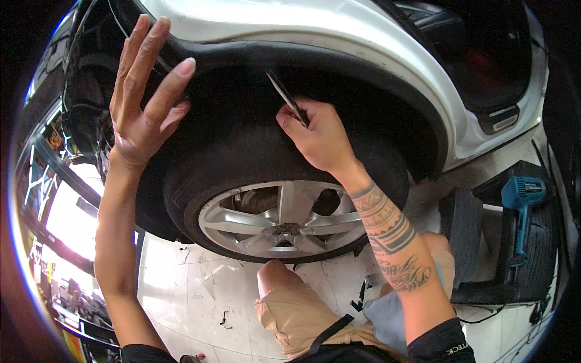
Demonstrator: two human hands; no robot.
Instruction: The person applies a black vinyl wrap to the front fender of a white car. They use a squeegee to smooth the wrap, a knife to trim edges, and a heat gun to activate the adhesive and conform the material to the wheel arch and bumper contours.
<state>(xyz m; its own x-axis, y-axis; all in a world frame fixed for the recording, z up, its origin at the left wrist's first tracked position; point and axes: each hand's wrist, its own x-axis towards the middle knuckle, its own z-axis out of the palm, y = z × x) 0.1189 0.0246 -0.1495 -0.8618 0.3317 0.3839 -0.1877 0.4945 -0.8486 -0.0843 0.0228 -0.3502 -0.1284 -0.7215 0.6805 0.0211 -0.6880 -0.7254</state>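
Observation:
My left hand [142, 100] is raised at the left end of a black wheel arch trim [254, 53], its fingers stretched and spread, holding nothing. The fingertips are over or close to dark bodywork; I cannot tell whether they touch. Pinched in my right hand [321, 136] is a slim, pointed, shiny tool [280, 89], blade-like in shape; its exact kind is unclear. Its tip points up and left toward the trim's lower edge. Below both hands is the black tyre [254, 160] with its silver alloy wheel [295, 206]. Deep shadow hides the inside of the arch.
A blue heat gun [521, 199] rests on a black stool-like stand [463, 233] at right, with a cable nearby. White bodywork [302, 21] curves above the arch. Dark scraps [362, 294] lie on the pale tiled floor [200, 290]. A grey cloth [390, 320] lies at my lap.

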